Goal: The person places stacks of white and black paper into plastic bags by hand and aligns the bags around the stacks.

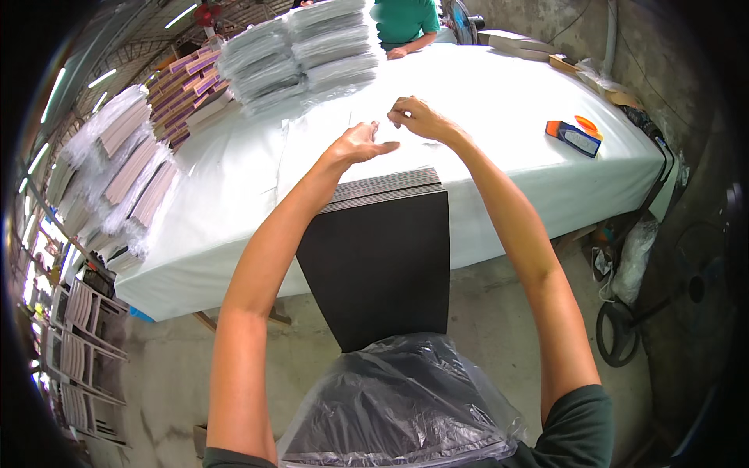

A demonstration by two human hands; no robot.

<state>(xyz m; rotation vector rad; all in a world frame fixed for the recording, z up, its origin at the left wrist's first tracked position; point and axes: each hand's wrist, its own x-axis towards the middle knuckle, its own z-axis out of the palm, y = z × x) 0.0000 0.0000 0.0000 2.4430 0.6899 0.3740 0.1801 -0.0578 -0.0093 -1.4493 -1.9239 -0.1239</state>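
Note:
A stack of flat black boards (382,261) leans against the edge of the white-covered table (499,148), its far end fanned into thin layers. Clear plastic film (398,398) lies around its near end, against my body. Just beyond the far end, above the table, my left hand (361,145) is open, thumb apart from the fingers. My right hand (423,119) is a little farther and to the right, with its fingers curled in a pinch. Whatever may be between those fingertips is too small to make out. Neither hand touches the boards.
Plastic-wrapped packs (300,58) are piled at the back, with more wrapped stacks (121,160) at left. A blue-and-orange handheld tool (573,138) lies at right beside an orange ring (586,123). Across the table stands a person in green (407,22). White chairs (78,351) line the left.

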